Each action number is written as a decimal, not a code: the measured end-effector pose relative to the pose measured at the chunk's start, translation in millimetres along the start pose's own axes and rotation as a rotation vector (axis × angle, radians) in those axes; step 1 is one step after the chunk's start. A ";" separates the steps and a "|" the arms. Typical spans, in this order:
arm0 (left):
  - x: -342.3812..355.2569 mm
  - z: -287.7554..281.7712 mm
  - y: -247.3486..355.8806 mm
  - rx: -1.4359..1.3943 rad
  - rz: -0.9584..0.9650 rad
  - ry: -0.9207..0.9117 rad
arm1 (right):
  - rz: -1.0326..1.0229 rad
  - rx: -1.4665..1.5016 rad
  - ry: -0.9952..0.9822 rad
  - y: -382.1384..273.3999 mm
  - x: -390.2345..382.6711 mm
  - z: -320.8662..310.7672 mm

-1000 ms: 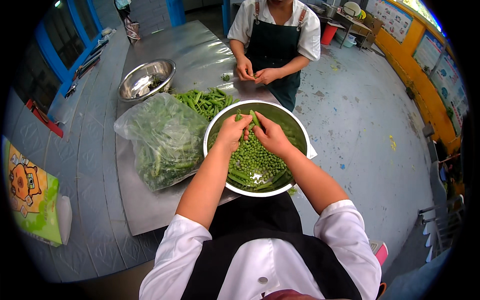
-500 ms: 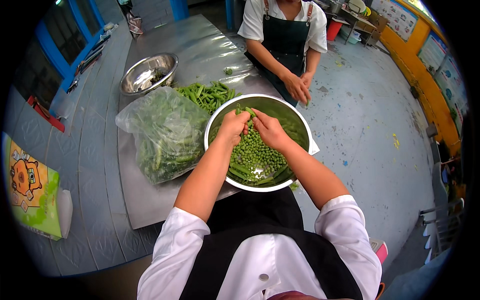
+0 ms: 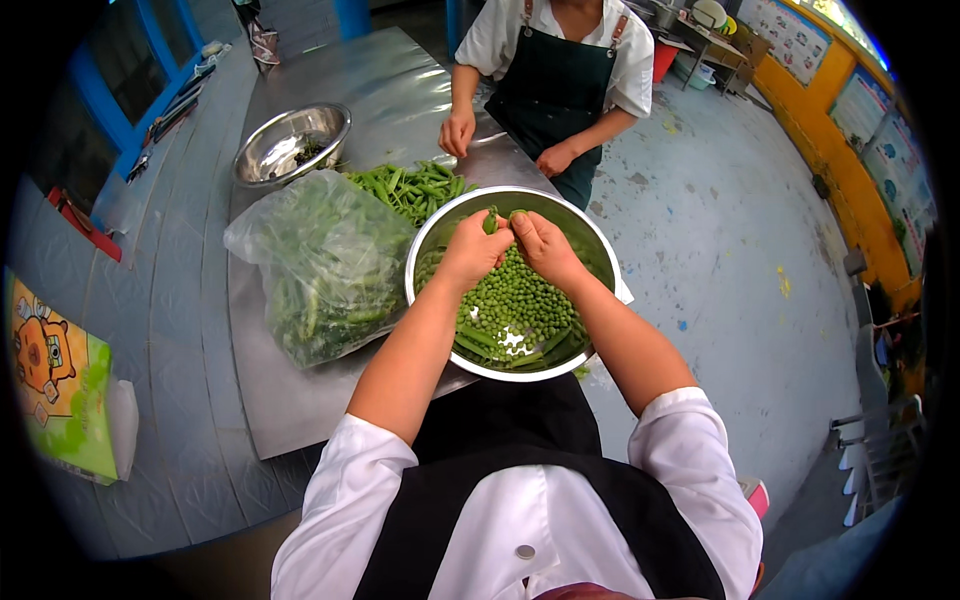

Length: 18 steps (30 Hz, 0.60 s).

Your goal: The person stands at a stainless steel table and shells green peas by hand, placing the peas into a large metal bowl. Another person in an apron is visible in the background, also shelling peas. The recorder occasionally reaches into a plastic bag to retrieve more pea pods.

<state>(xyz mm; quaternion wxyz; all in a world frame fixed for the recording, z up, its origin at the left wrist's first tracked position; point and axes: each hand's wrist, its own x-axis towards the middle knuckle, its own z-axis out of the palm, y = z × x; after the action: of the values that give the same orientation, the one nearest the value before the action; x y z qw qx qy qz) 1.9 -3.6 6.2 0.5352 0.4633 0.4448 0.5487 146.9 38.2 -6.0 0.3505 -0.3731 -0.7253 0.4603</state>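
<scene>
Both my hands are over a steel bowl (image 3: 609,270) of loose shelled peas (image 3: 515,295) and a few pods. My left hand (image 3: 474,247) is closed on a green pea pod (image 3: 490,222). Beside it my right hand (image 3: 543,245) is closed, thumb and fingers at another piece of pod (image 3: 518,217), partly hidden by them. Left of the bowl lies a translucent plastic bag (image 3: 325,270) of green pods, and behind it a heap of loose pods (image 3: 408,184).
A steel table (image 3: 340,75) bears a smaller steel bowl (image 3: 258,160) with dark bits inside. Across it stands a co-worker (image 3: 545,100) in a dark apron. A printed package (image 3: 60,390) lies at left. Grey floor (image 3: 720,230) stretches right toward a yellow wall (image 3: 840,200).
The co-worker's hands, together earlier, are now apart, one over the table and one lower at the right. My fingers have shifted on the pods above the bowl.
</scene>
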 end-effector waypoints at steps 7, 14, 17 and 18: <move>0.1 3.8 0.4 0.278 -0.047 0.147 | -0.007 -0.255 0.029 6.0 -3.2 10.4; 8.2 -8.8 -14.9 -0.022 -0.099 0.199 | 0.189 0.090 -0.097 -18.3 -7.3 4.3; 7.8 -4.2 -8.9 -0.007 -0.091 0.157 | 0.031 -0.046 -0.025 2.2 -2.3 0.9; 6.7 -2.7 -7.6 0.099 -0.081 0.127 | -0.032 -0.161 0.010 8.5 -2.6 2.5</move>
<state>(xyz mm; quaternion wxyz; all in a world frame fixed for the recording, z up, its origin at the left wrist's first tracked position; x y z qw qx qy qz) 0.6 3.3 -1.6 0.5041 0.4354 0.5228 0.5320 147.8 37.5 -15.2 0.3303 -0.3907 -0.7642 0.3927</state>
